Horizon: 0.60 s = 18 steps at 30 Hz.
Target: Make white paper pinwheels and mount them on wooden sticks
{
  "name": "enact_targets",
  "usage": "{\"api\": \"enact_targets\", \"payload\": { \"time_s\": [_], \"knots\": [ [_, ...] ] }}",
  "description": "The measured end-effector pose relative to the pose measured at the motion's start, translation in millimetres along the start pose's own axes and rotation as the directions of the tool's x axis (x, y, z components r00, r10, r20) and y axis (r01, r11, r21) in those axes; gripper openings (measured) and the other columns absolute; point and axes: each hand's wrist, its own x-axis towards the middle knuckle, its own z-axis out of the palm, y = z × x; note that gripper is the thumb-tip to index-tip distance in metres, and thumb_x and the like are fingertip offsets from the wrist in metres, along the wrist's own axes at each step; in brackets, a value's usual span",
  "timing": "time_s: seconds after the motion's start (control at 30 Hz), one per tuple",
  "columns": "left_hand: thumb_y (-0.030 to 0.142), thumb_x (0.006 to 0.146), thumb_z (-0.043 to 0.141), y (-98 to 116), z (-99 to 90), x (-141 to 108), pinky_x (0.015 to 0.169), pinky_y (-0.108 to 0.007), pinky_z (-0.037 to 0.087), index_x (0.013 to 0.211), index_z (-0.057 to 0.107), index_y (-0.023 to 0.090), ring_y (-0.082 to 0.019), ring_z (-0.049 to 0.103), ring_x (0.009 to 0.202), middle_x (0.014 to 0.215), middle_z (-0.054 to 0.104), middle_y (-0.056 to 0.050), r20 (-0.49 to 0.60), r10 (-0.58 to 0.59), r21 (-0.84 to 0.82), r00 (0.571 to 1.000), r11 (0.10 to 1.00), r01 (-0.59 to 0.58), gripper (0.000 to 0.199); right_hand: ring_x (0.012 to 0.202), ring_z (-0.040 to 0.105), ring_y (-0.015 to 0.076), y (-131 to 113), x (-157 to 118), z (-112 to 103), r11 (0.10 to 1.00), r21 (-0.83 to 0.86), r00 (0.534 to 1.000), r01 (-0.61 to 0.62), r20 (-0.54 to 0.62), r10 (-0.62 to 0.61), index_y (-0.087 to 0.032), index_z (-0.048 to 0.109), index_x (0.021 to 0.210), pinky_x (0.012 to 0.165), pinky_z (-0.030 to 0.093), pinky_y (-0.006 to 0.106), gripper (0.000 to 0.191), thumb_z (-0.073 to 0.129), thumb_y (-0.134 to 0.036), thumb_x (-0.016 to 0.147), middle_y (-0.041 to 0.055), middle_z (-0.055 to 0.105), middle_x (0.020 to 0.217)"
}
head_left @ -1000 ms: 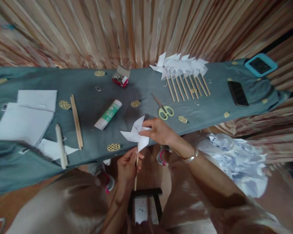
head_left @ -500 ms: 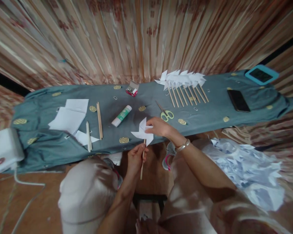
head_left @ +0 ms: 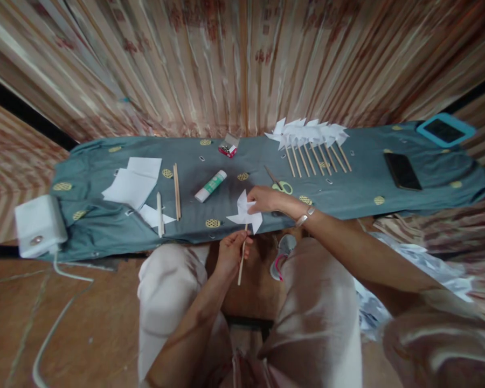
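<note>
A white paper pinwheel (head_left: 242,214) faces up at the front edge of the cloth-covered table, fixed at the top of a thin wooden stick (head_left: 241,267). Fingers of my left hand (head_left: 231,252) wrap round the stick just below the paper blades. My right hand (head_left: 264,199) pinches the pinwheel's right side near its middle; its fingertips are partly hidden by the paper. Green-handled scissors (head_left: 282,187) lie just behind my right hand. Left of the pinwheel are a glue stick (head_left: 210,186) and an open small red box (head_left: 228,146) of tiny metal pieces.
Several finished pinwheels (head_left: 311,133) lie in a row at the back right, beside a phone (head_left: 402,171) and a blue-framed device (head_left: 445,130). Paper sheets (head_left: 133,183), loose sticks (head_left: 177,191), a white pen-like tool (head_left: 160,214) and a corded white box (head_left: 39,226) are left.
The view has shifted, so the table contents appear further right. Both hands keep their hold on the pinwheel and its stick.
</note>
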Motion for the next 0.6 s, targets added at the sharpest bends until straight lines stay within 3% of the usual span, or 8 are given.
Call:
{"api": "enact_targets", "payload": {
  "time_s": [0.13,0.27,0.43,0.6],
  "knots": [
    [0.051,0.049,0.085,0.4,-0.8,0.3,0.037,-0.021,0.028,0.076,0.069,0.011,-0.005,0.043,0.035,0.053,0.061,0.002,0.036,-0.033,-0.004,0.999,0.999,0.033,0.051,0.058,0.042,0.0096,3.1,6.1,-3.3,1.0,0.013,0.998,0.027,0.05,-0.028,-0.014,0.061,0.06,0.055,0.027,0.025,0.018,0.07,-0.022,0.073,-0.0051,0.047,0.057],
    [0.051,0.05,0.085,1.9,-1.6,0.4,0.037,-0.021,0.027,0.076,0.068,0.01,-0.006,0.044,0.035,0.052,0.06,0.002,0.059,-0.059,-0.012,0.996,0.998,0.06,0.052,0.057,0.04,0.0096,12.1,11.9,0.1,0.988,0.141,0.995,0.064,0.07,-0.075,-0.015,0.057,0.055,0.056,0.028,0.024,0.021,0.069,-0.022,0.07,-0.0061,0.046,0.054],
    [0.05,0.051,0.085,3.6,-2.8,0.6,0.038,-0.02,0.021,0.074,0.067,0.011,-0.003,0.04,0.035,0.051,0.056,0.004,0.095,-0.077,-0.047,0.993,0.996,0.081,0.049,0.06,0.047,0.0113,25.3,15.3,9.7,0.935,0.341,0.989,0.103,0.069,-0.134,-0.014,0.065,0.063,0.059,0.034,0.023,0.013,0.067,-0.026,0.067,-0.0047,0.056,0.059],
    [0.047,0.053,0.086,3.9,-3.3,1.8,0.039,-0.019,0.015,0.073,0.067,0.011,-0.001,0.035,0.035,0.051,0.053,0.005,0.121,-0.088,-0.08,0.989,0.992,0.099,0.045,0.065,0.052,0.0131,34.4,15.8,14.4,0.889,0.441,0.981,0.124,0.081,-0.177,-0.012,0.069,0.075,0.063,0.039,0.024,0.018,0.067,-0.029,0.068,-0.003,0.061,0.066]
  ]
}}
